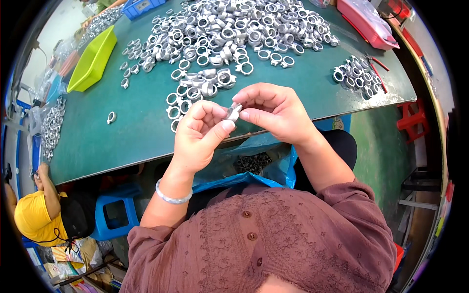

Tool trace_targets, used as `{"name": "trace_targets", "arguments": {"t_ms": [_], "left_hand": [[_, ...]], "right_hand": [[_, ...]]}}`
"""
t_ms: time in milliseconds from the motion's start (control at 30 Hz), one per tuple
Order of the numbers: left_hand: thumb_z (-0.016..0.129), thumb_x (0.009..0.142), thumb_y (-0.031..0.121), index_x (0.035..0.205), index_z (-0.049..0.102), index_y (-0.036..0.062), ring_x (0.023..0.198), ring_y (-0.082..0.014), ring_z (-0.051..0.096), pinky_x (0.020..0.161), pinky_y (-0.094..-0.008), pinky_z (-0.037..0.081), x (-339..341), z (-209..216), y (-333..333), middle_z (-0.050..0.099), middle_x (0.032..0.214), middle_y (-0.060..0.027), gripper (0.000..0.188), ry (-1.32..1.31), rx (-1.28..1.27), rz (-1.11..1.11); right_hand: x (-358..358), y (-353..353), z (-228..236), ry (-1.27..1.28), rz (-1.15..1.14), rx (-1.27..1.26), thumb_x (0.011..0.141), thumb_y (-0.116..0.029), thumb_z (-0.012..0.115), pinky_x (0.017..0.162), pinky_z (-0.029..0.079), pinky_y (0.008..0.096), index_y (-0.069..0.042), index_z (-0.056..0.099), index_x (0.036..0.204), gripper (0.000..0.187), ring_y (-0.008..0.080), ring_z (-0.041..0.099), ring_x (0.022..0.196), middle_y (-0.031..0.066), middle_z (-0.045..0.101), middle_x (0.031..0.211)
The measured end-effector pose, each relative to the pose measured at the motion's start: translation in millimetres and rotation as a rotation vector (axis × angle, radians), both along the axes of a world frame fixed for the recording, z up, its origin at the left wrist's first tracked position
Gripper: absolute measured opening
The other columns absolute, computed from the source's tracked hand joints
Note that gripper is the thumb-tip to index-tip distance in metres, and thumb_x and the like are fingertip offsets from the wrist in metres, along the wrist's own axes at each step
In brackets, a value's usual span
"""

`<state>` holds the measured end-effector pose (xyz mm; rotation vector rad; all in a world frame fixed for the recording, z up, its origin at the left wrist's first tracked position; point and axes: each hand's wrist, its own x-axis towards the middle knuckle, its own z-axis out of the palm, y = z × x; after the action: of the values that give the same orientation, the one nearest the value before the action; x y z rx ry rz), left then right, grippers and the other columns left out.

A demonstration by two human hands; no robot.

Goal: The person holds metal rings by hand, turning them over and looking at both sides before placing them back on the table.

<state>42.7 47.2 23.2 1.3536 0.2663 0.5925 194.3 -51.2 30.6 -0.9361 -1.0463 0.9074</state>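
A small silver metal ring clamp (pixel 233 112) is held up in front of me, just over the table's near edge. My left hand (pixel 200 131) pinches it between thumb and fingers from the left. From the right, my right hand (pixel 276 111) grips its lug end with thumb and forefinger. Just beyond my hands, a large heap of like ring clamps (pixel 229 34) spreads over the green table (pixel 146 107), some lying close to my left fingers. Part of the held clamp is hidden by my fingertips.
A lime-green tray (pixel 94 59) stands at left, a pink tray (pixel 366 24) at far right. Red-handled pliers (pixel 378 75) lie by a smaller clamp pile (pixel 359 77). A blue bag (pixel 281 161) with dark parts sits below the edge. A person in yellow (pixel 36 215) works at left.
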Motion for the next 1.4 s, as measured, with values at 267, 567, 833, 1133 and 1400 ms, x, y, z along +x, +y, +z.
{"name": "trace_targets", "arguments": {"t_ms": [267, 567, 833, 1133, 1400], "left_hand": [[0.062, 0.075, -0.006, 0.109, 0.041, 0.0014, 0.087, -0.0106, 0.056, 0.072, -0.0221, 0.049, 0.7, -2.5, -6.2, 0.057, 0.094, -0.0077, 0.040, -0.087, 0.044, 0.086], [0.064, 0.074, -0.005, 0.113, 0.041, -0.0003, 0.082, -0.0103, 0.056, 0.068, -0.0221, 0.048, 1.3, -6.2, -8.0, 0.056, 0.093, -0.0080, 0.046, -0.059, 0.185, 0.145], [0.062, 0.073, -0.007, 0.105, 0.051, -0.0014, 0.078, -0.0090, 0.054, 0.066, -0.0206, 0.046, -3.1, -12.0, -7.0, 0.056, 0.089, -0.0047, 0.034, 0.003, 0.293, 0.160], [0.072, 0.059, 0.008, 0.088, 0.059, 0.0037, 0.072, -0.0220, 0.054, 0.061, -0.0279, 0.044, 1.2, -0.1, -0.5, 0.054, 0.087, -0.0096, 0.032, -0.029, 1.044, -0.012], [0.062, 0.075, 0.001, 0.098, 0.056, -0.0005, 0.075, -0.0110, 0.051, 0.062, -0.0211, 0.043, -1.4, -1.7, 0.0, 0.052, 0.092, -0.0067, 0.024, 0.065, 0.701, 0.092]], "right_hand": [[5.1, -1.3, -2.8, -0.037, 0.030, -0.039, 0.080, 0.005, 0.056, 0.075, 0.047, 0.0231, 0.004, 0.057, 0.099, 0.020, 0.0099, 0.058, 0.084, 0.0052, 0.060, 0.091], [5.4, -1.5, -2.3, -0.039, 0.049, -0.057, 0.080, 0.003, 0.057, 0.073, 0.047, 0.0222, 0.002, 0.057, 0.099, 0.019, 0.0079, 0.057, 0.081, 0.0037, 0.061, 0.087], [9.8, -2.1, -2.3, -0.077, 0.057, -0.094, 0.080, 0.000, 0.059, 0.069, 0.046, 0.0207, 0.001, 0.059, 0.097, 0.017, 0.0070, 0.056, 0.078, 0.0027, 0.061, 0.086], [25.4, 29.4, 1.8, -1.038, -0.413, -0.005, 0.075, -0.002, 0.060, 0.068, 0.045, 0.0266, -0.005, 0.059, 0.099, 0.024, 0.0180, 0.057, 0.077, 0.0063, 0.056, 0.090], [23.5, 44.1, -1.4, -1.202, -0.441, 0.030, 0.069, -0.008, 0.064, 0.069, 0.044, 0.0382, -0.006, 0.059, 0.083, 0.015, 0.0295, 0.054, 0.080, 0.0088, 0.054, 0.080]]}}
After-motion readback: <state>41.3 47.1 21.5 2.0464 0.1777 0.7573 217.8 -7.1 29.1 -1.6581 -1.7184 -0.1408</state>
